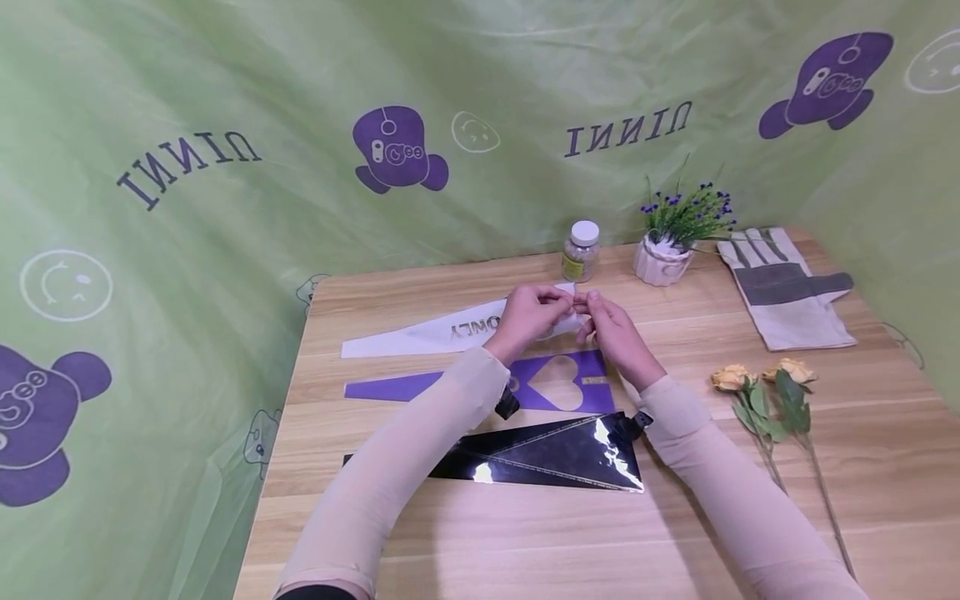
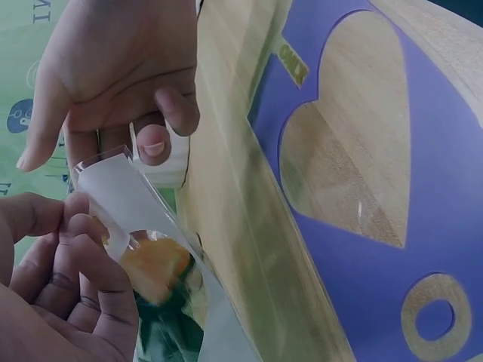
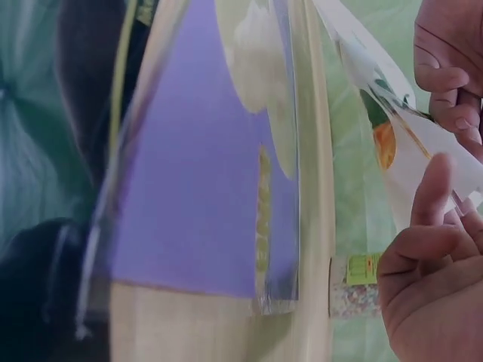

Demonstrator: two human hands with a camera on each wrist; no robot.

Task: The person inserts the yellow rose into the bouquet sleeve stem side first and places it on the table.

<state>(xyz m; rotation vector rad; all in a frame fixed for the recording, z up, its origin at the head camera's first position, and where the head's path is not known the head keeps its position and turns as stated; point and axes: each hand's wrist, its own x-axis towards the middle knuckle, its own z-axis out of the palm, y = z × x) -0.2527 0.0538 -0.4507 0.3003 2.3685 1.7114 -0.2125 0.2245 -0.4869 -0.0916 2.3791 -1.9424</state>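
A white tapered flower sleeve (image 1: 405,340) with gold "ONLY" lettering lies at the back of a row of three. My left hand (image 1: 525,317) pinches its wide end between thumb and fingers. Through the sleeve's clear part in the left wrist view shows an orange rose (image 2: 155,264) with green leaves. Opposite, my right hand (image 1: 615,329) has its fingertips right at the same clear edge, its thumb straight and apart, its fingers partly behind the film. Nearer me lie a purple sleeve (image 1: 397,386) with a heart-shaped window and a glossy black sleeve (image 1: 547,450), the latter partly under my left forearm.
Behind my hands stand a white-capped jar (image 1: 581,254) and a ribbed white pot (image 1: 663,263) of purple flowers. Work gloves (image 1: 795,312) lie at the back right. Two yellow roses (image 1: 780,392) with long stems lie right of my right forearm. A green curtain (image 1: 300,200) borders the table.
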